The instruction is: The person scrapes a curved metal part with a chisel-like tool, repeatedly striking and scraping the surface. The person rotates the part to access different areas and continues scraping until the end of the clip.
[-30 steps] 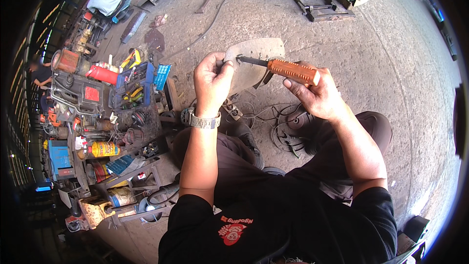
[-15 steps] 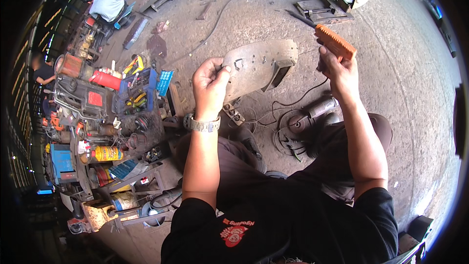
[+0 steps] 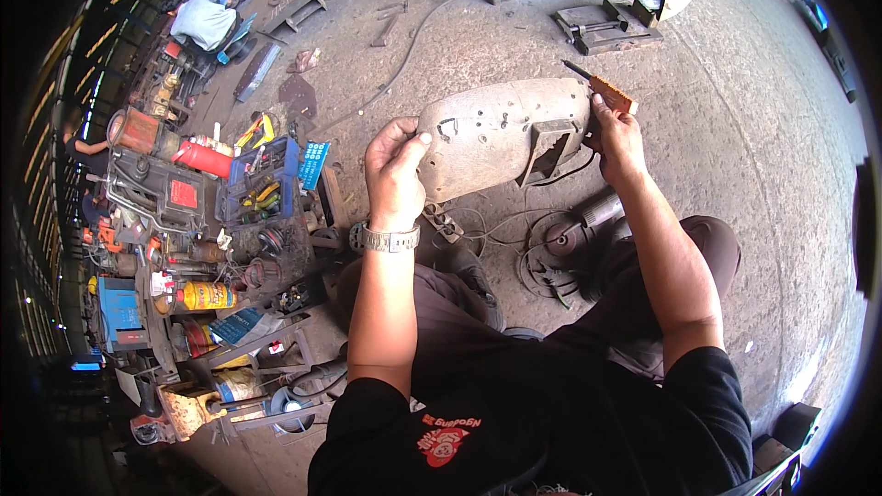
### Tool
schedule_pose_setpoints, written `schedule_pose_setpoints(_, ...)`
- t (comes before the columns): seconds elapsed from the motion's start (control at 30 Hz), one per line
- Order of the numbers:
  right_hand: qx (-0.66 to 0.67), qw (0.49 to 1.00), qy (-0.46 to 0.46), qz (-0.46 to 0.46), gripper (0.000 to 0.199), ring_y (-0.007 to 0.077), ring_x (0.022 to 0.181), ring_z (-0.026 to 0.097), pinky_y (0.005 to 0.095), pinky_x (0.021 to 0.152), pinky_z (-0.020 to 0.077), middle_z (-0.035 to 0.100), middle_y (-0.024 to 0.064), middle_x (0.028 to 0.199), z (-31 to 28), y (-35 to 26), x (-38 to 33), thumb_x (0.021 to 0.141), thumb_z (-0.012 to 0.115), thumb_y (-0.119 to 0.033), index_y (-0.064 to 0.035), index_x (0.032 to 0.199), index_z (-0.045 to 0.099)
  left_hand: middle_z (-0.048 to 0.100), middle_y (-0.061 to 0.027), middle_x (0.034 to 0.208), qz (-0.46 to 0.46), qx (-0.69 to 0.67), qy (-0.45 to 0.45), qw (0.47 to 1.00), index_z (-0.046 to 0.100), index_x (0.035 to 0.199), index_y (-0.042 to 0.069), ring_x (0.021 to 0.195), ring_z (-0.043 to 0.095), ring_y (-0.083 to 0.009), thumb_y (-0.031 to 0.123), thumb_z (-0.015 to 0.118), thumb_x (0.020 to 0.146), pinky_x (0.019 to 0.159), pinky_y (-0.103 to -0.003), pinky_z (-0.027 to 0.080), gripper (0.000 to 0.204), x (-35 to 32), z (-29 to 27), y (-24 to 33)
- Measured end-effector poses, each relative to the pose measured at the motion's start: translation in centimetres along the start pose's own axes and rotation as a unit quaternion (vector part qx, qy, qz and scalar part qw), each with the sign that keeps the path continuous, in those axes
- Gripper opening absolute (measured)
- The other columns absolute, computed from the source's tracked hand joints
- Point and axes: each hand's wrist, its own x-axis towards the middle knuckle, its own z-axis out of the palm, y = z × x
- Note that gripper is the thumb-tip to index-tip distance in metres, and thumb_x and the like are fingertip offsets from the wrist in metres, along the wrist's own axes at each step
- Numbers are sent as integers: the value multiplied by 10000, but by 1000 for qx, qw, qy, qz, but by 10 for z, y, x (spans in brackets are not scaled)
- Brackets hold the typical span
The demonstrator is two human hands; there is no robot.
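Okay, left hand (image 3: 395,170): grip clenched on the left end of the curved metal plate (image 3: 482,149), thumb over the edge. I'd read the end hold as keeping the punched face uncovered.
Plate position: up off the concrete floor (image 3: 717,156), between both hands, holed side toward my camera, so I can see the slots and the box-like bracket (image 3: 554,129) near its right end.
Right hand (image 3: 620,133): grip wrapped on the orange-handled tool (image 3: 614,94), right at the plate's right end; I can't tell if fingers bear on the plate too.
Tool shaft: points up-left past the plate's corner, probably angled to stay off the face.
Below: angle grinder (image 3: 562,233) and power strip (image 3: 443,220) on the floor, likely parked within reach.
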Motion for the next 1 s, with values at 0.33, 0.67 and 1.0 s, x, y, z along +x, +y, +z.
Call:
schedule_pose_setpoints(0.33, -6, 998, 35, -60, 436, 166, 897, 679, 329, 759, 588, 685, 76, 1086, -1, 5, 3, 963, 710, -267, -28, 1299, 566, 607, 53, 809, -9, 73, 2, 997, 626, 906, 29, 744, 527, -24, 7, 641, 944, 686, -190, 417, 47, 3, 5, -5)
schedule_pose_setpoints(0.67, -9, 996, 44, -80, 366, 121, 836, 641, 302, 701, 555, 686, 47, 1029, -1, 7, 2, 956, 722, -258, -29, 1225, 626, 596, 56, 792, 39, 156, 17, 987, 633, 909, 40, 712, 494, -19, 114, 659, 978, 637, -185, 374, 105, 2, 8, -17)
schedule_pose_setpoints(1.0, -15, 996, 28, -78, 344, 122, 790, 654, 326, 672, 588, 684, 36, 976, -6, 12, 7, 966, 708, -275, -28, 1193, 630, 647, 16, 859, -15, 117, -28, 993, 650, 945, 23, 766, 566, -57, 22, 610, 938, 720, -222, 455, 40, 3, 4, -10)
